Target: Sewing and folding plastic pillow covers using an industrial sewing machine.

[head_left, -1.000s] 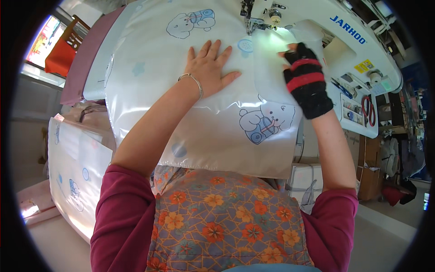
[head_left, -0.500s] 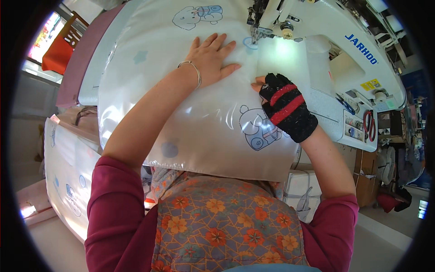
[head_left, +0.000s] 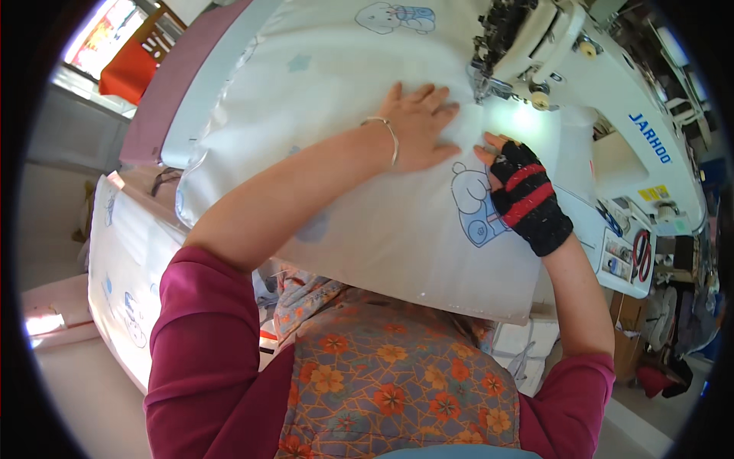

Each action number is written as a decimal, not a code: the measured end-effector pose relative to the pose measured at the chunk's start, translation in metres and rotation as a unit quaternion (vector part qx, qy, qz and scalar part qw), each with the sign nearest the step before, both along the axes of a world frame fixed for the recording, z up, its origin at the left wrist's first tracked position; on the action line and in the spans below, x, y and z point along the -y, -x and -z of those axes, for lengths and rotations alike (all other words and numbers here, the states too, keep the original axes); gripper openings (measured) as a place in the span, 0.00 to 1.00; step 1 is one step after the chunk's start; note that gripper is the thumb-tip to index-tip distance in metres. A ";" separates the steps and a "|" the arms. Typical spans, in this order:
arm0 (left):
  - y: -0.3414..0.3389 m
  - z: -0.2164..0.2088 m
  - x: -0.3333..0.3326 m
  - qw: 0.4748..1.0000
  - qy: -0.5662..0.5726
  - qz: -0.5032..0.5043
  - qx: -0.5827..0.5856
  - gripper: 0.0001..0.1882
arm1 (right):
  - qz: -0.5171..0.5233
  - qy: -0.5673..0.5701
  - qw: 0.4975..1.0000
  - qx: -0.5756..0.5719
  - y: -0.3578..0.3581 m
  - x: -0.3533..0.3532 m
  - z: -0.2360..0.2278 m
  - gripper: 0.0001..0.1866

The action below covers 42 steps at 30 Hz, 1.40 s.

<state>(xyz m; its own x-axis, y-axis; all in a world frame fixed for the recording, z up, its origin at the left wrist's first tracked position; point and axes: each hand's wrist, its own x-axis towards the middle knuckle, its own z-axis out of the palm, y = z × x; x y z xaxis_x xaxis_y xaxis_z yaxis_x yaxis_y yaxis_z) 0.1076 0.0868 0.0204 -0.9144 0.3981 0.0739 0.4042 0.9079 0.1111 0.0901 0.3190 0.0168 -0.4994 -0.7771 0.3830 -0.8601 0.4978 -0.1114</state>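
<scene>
A glossy white sheet (head_left: 382,245) printed with blue cartoon animals lies across the sewing machine bed, its seam line running under the presser foot (head_left: 479,96). My left hand (head_left: 419,128), bare with a bangle at the wrist, rests flat on it, fingers spread, just left of the foot. Nearer to me, my right hand (head_left: 527,191), in a black fingerless glove with red stripes, sits at the sheet's right edge by a printed bear. Its thumb and forefinger are close together on that edge; the other fingers are mostly hidden. Lamp light falls beside the needle.
The white machine arm (head_left: 650,145) rises at the right. Red-handled scissors (head_left: 641,256) and a compartment of small parts (head_left: 616,258) are at the table's right end. Another printed sheet (head_left: 126,283) hangs at the left. A red-draped chair (head_left: 134,65) stands at the far left.
The sheet has slid away from me under the presser foot, and both hands have moved forward with it. The whole view has shifted, so the machine appears farther right.
</scene>
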 end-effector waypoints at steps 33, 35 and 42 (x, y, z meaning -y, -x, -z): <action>-0.062 0.007 0.058 0.997 0.044 -0.035 -0.049 0.37 | 0.000 -0.013 0.999 0.030 0.032 -0.021 0.002 0.20; -0.044 0.003 0.070 0.998 0.058 -0.034 -0.019 0.37 | 0.002 -0.004 1.000 0.018 0.032 -0.019 0.004 0.20; -0.001 -0.022 0.026 0.996 0.063 -0.014 0.054 0.35 | 0.058 0.031 0.998 0.003 0.024 -0.006 0.011 0.19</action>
<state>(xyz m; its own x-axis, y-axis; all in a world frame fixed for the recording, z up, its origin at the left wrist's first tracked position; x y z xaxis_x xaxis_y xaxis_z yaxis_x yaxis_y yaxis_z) 0.1082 0.0605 0.0424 -0.9248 0.3730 -0.0742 0.3713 0.9278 0.0364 0.0661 0.3248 0.0061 -0.5875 -0.6886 0.4251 -0.7959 0.5865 -0.1500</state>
